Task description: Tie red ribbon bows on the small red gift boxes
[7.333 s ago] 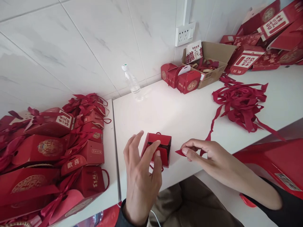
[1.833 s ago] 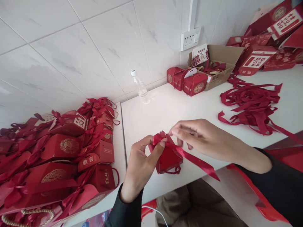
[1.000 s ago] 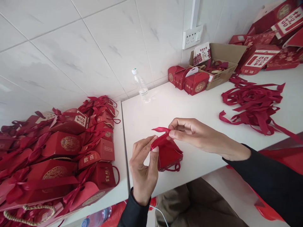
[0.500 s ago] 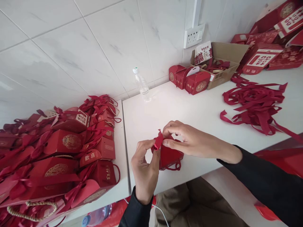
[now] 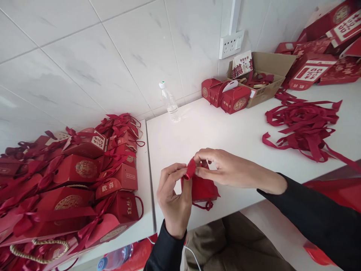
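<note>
A small red gift box with a red cord handle stands on the white table in front of me. Above its top, a looped red ribbon is pinched between the thumb and fingers of my left hand. From the other side, my right hand closes its thumb and fingertips on the same ribbon. Part of the box top is hidden behind my hands.
Many ribboned red boxes crowd the left table. A clear bottle stands by the wall. Farther right are loose red ribbons, an open cardboard box, small red boxes and piled larger boxes.
The ribbon loop looks fuller and sits slightly higher. My left fingers have shifted on it. A ribbon end now shows at the right side of the box.
</note>
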`<state>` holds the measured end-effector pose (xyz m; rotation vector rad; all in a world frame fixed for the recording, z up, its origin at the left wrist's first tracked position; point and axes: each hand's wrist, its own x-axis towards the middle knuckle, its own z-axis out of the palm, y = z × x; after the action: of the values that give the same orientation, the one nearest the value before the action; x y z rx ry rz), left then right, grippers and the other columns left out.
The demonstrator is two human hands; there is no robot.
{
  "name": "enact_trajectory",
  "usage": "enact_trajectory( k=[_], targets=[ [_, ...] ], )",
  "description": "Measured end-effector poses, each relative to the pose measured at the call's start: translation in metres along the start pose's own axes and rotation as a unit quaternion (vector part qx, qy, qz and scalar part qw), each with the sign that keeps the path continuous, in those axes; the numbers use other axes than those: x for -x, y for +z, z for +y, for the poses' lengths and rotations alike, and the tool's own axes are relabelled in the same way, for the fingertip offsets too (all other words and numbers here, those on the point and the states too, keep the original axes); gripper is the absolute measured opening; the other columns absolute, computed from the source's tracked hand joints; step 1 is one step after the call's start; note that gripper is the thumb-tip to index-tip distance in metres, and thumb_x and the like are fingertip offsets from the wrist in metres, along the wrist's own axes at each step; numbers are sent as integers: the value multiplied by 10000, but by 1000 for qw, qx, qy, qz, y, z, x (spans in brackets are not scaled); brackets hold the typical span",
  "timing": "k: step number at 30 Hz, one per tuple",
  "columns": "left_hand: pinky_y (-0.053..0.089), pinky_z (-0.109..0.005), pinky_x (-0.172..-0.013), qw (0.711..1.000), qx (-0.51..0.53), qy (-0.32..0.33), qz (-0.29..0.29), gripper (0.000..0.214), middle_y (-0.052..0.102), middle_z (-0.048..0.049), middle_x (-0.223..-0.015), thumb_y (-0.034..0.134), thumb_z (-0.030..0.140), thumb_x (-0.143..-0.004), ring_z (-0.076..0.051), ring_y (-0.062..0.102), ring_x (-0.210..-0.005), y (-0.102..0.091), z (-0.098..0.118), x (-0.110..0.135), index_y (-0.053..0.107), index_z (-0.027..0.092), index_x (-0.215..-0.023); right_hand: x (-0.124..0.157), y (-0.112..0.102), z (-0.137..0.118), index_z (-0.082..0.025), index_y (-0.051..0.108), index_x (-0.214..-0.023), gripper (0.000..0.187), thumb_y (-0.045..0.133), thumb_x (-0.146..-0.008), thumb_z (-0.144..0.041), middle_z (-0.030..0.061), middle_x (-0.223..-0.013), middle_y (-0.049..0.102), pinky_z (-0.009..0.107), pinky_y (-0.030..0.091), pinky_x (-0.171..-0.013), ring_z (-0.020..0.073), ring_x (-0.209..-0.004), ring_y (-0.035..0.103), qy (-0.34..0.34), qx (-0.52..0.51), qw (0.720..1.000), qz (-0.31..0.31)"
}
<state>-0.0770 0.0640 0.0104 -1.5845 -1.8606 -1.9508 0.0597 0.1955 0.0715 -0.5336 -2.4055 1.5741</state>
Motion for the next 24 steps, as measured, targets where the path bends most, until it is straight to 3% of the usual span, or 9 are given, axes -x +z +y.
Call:
enact_trajectory(
  k=[7, 12, 15, 18, 21, 24],
  targets=[
    [538, -302, -901, 989, 28, -147, 15, 154, 734, -45, -1061, 655, 281, -968, -204, 670, -1046, -9, 13, 12, 803, 278, -1010, 11, -2, -9, -241, 613, -937, 119, 539, -1015, -292, -19, -882, 631, 263, 410, -659, 150, -780, 532, -9, -6, 996, 89],
    [550, -257, -840, 949, 89, -297, 48, 217, 746, -32, -982, 683, 424, -944, -177, 682, -942, -15, 14, 29, 790, 236, -940, 28, 1, 0, -254, 592, -975, 104, 517, -1014, -315, -42, -752, 544, 258, 328, -527, 132, -594, 405, 12, 49, 992, 120],
    [579, -278, -848, 893, 195, -392, 104, 250, 772, -48, -909, 752, 443, -873, -184, 715, -881, -20, 8, 35, 788, 197, -881, 42, 2, 12, -255, 605, -969, 136, 517, -1008, -352, -41, -716, 523, 252, 343, -524, 132, -575, 396, 57, 58, 987, 138],
    [618, -328, -834, 804, 309, -477, 176, 202, 772, -60, -816, 767, 356, -828, -203, 747, -815, -24, 3, 32, 761, 168, -755, 54, 2, 24, -260, 656, -988, 231, 533, -1005, -455, -55, -618, 465, 263, 273, -466, 132, -508, 323, 112, 59, 979, 159],
    [633, -304, -744, 719, 357, -557, 215, 230, 749, -56, -755, 649, 240, -906, -187, 751, -745, -26, 3, 25, 733, 153, -711, 62, 2, 35, -264, 698, -993, 320, 528, -1002, -535, -50, -609, 515, 276, 253, -457, 127, -479, 296, 136, 61, 974, 172],
    [627, -284, -668, 682, 355, -593, 239, 336, 721, -64, -719, 524, 169, -974, -177, 738, -687, -27, 3, 21, 709, 130, -697, 65, 2, 48, -258, 704, -967, 338, 531, -996, -547, -24, -700, 629, 278, 327, -496, 131, -506, 390, 141, 69, 969, 192]
  ],
)
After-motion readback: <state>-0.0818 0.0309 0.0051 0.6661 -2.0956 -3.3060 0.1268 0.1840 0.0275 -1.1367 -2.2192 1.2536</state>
